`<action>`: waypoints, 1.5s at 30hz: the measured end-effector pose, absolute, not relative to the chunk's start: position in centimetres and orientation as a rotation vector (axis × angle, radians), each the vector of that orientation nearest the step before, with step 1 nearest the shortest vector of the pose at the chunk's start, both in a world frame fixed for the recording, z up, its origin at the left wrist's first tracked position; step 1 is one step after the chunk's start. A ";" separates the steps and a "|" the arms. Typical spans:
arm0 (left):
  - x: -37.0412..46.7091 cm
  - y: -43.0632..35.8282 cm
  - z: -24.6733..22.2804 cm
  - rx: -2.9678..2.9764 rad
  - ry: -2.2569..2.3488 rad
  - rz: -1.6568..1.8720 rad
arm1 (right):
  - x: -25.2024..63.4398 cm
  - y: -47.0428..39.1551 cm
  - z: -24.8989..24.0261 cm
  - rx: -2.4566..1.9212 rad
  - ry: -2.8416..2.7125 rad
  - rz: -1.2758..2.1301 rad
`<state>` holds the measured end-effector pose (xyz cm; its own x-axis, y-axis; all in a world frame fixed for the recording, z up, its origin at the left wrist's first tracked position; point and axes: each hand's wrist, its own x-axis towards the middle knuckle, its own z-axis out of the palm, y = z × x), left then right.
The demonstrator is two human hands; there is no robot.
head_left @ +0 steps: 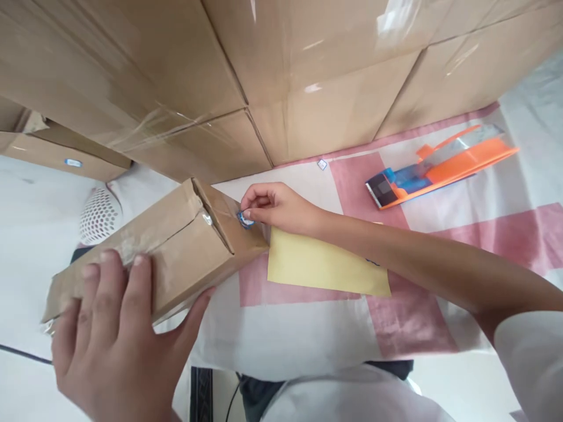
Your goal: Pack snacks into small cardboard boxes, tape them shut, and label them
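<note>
Right hand (pixel 279 205) should press the small blue-edged sticker (pixel 244 221) flat, from its middle outward, while the cardboard box (pixel 191 255) is held firm. Its thumb and forefinger pinch this sticker at the box's end. To its left, the left hand (pixel 118 346), fingers spread wide, grips the box.

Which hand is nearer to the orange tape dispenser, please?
Right: the right hand is at the end of the held box, left of the tape dispenser; the left hand lies on the box, farther left.

Close head-worn view, forward and down
</note>
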<state>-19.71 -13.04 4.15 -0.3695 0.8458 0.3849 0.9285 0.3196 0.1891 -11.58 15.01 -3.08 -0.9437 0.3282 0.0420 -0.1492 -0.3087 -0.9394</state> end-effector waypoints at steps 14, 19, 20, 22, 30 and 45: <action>-20.3 -12.0 3.9 -1.465 -2.162 -0.195 | -10.5 13.2 -2.0 -0.406 -1.801 2.093; -20.2 -11.9 3.8 -1.448 -2.167 -0.191 | -10.6 13.6 -2.1 -0.470 -1.840 2.058; -20.2 -11.8 3.8 -1.443 -2.166 -0.183 | -10.5 13.7 -2.2 -0.487 -1.853 2.053; -20.0 -11.6 3.8 -1.436 -2.152 -0.171 | -10.5 13.7 -2.4 -0.483 -1.901 2.045; -19.6 -10.5 3.8 -1.394 -2.080 -0.139 | -9.9 13.6 -3.2 -0.316 -2.171 1.897; -19.1 -10.8 2.9 -1.358 -1.998 -0.350 | -8.5 17.1 -1.6 0.066 -2.684 1.228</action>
<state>-19.07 -10.84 2.88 -0.2187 0.7111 0.6682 0.8959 0.4177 -0.1514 -8.52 17.08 -1.58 -0.9811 0.0381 0.1895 -0.1185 0.6559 -0.7455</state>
